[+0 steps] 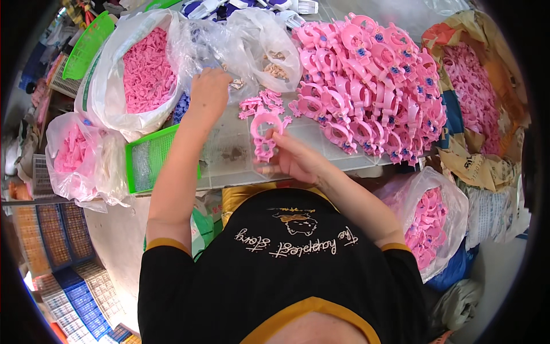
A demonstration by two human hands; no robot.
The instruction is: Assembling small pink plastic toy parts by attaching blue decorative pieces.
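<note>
A: Position and grip of the pink plastic ring piece [262,143]?

B: Centre of frame, above the near part of the bench [226,135]. Right hand [295,160] pinches its right edge, thumb uppermost, other fingers loosely curled. Edge hold presumably leaves the opening uncovered.

A: Surroundings?

B: Small loose pink parts [268,102] just beyond it, likely placed for a short reach. Pile of pink ring pieces [372,86] with blue bits, upper right; overlapped in rows, perhaps to save space. White sack [106,94] of small pink pieces, upper left; mouth open, presumably for access.

A: Arm poses?

B: Right forearm slants in from lower right. Left arm stretches toward upper centre-left; left hand [212,86] palm down at a clear plastic bag [209,43]. Fingertips unclear; cannot tell whether it grips anything.
</note>
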